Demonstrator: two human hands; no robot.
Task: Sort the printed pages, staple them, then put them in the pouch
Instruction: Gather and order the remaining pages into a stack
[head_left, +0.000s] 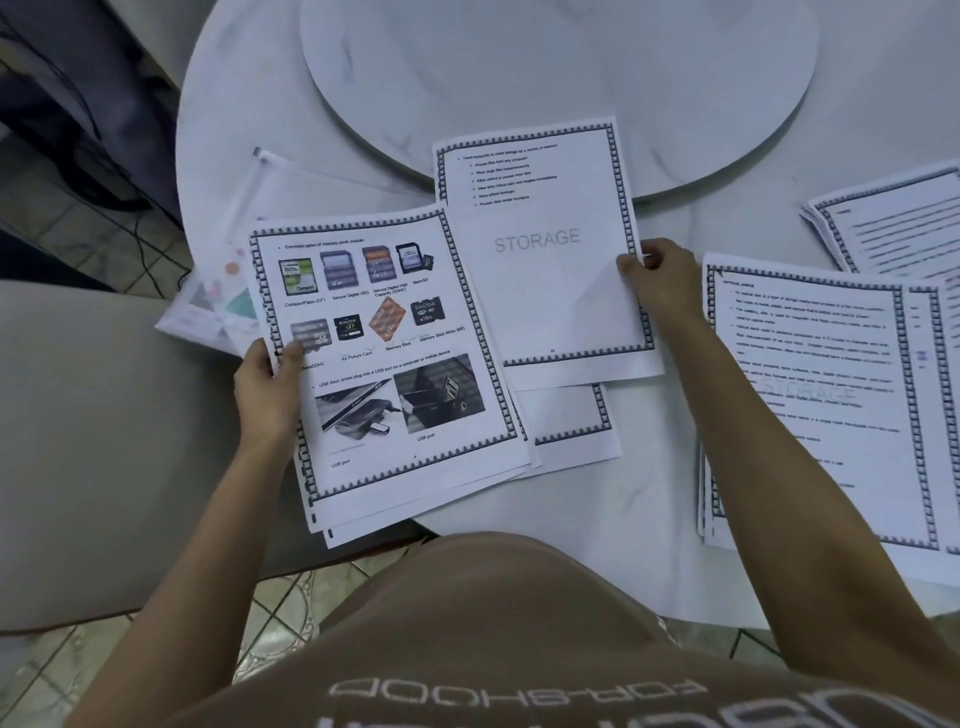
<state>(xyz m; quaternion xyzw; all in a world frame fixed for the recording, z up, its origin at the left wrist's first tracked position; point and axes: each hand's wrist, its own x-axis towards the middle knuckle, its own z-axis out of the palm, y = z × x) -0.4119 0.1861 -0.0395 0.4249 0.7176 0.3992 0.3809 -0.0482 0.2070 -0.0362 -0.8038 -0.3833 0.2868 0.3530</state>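
My left hand grips the left edge of a small stack of printed pages; its top sheet shows memory card and USB pictures. My right hand pinches the right edge of a single page with a short bullet list and a grey STORAGE watermark, held above and to the right of the stack. Another bordered sheet lies under both. A clear zip pouch with pastel shapes lies flat at the table's left edge, partly under the stack.
Two more piles of bordered text pages lie on the right, one near, one farther back. A round raised turntable fills the middle of the white marble table. A pale chair seat stands at the left.
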